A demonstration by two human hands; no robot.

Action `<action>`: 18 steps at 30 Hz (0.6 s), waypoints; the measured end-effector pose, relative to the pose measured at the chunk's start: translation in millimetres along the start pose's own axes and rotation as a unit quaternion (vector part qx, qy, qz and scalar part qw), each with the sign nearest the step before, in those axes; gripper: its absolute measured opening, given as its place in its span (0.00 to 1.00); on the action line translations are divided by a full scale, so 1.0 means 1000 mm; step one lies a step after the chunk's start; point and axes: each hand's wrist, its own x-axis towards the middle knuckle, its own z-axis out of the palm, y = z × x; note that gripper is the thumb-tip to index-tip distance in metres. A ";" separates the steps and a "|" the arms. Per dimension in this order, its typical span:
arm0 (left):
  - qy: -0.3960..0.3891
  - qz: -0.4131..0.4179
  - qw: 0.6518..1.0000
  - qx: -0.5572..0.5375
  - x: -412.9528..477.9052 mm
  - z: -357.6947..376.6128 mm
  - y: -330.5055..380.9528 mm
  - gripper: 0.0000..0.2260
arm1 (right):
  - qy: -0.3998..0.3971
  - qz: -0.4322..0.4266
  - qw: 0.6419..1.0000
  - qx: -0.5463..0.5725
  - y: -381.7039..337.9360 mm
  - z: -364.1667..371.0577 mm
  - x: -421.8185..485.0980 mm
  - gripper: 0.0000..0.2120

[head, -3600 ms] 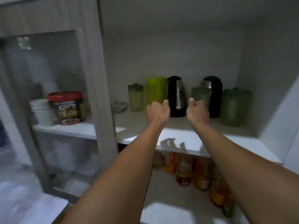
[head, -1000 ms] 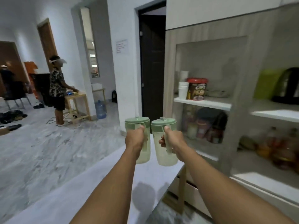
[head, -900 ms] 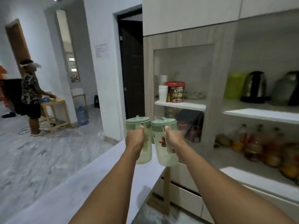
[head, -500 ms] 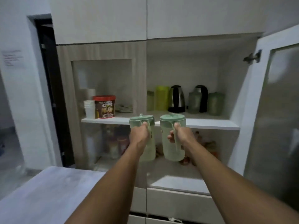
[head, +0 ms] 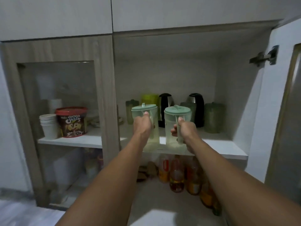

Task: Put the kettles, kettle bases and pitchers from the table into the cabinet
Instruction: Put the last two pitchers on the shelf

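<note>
I hold two pale green pitchers with green lids in front of the open cabinet. My left hand (head: pixel 142 123) grips the handle of the left pitcher (head: pixel 154 137). My right hand (head: pixel 184 129) grips the handle of the right pitcher (head: pixel 171 126). Both hang upright at the front edge of the white shelf (head: pixel 228 149). At the back of that shelf stand two black and steel kettles (head: pixel 165 103) (head: pixel 197 105), a lime pitcher (head: pixel 149 99), a small green pitcher (head: pixel 129 111) and a dark green pitcher (head: pixel 214 117).
The cabinet door (head: pixel 286 103) stands open at the right. Behind the shut glass door at the left are a stack of white cups (head: pixel 48 126) and a red-lidded tub (head: pixel 72 122). Bottles (head: pixel 176 175) crowd the lower shelf. A table corner (head: pixel 24 216) shows bottom left.
I have turned from the table to the cabinet and come closer, carrying both pitchers. They have risen to the level of the middle shelf.
</note>
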 end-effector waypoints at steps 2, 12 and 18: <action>0.013 -0.002 1.000 0.007 0.032 0.000 -0.013 0.17 | -0.012 -0.002 1.000 0.015 0.009 0.022 0.029 0.22; 0.081 -0.037 0.996 0.010 0.179 0.008 -0.070 0.18 | -0.051 0.052 0.996 0.046 0.040 0.129 0.167 0.22; 0.142 -0.061 0.986 0.066 0.261 0.017 -0.074 0.24 | -0.108 0.075 0.989 0.072 0.054 0.194 0.260 0.23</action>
